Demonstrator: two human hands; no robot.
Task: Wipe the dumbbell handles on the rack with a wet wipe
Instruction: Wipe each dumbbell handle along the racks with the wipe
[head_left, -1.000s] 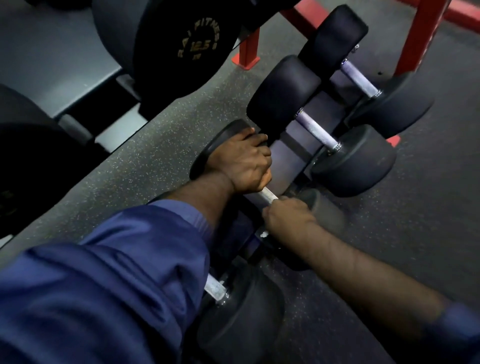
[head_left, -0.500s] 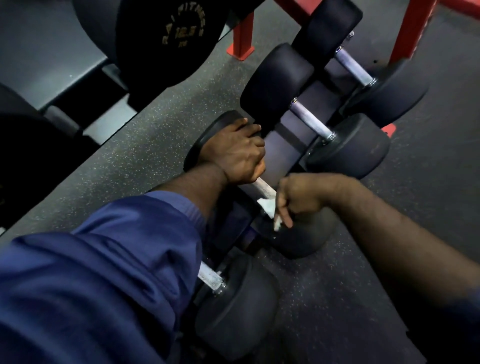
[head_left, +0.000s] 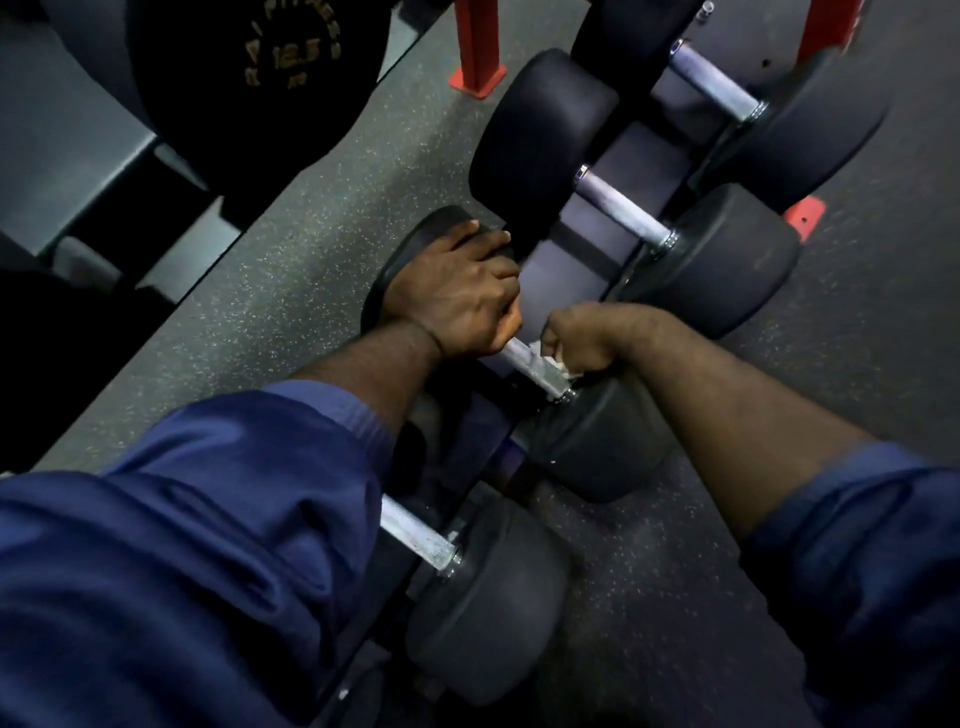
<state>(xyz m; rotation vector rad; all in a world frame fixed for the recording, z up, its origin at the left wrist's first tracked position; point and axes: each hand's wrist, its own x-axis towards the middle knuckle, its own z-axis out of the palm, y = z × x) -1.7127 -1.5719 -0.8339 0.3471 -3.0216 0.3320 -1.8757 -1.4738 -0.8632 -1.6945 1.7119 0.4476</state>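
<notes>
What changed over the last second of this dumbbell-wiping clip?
The right hand, gripping the wet wipe, lifted from the handle half a second ago and has come back down against its right end. The left hand kept its grip on the other end; the other dumbbells stayed racked.

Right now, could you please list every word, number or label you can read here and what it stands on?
"12.5": gold, on the end face of the large black dumbbell at upper left.
"FITNESS": likely, curved above that number; blurred, letters before it unreadable.
Small mark under the number: too blurred.
No text shows elsewhere.
</notes>
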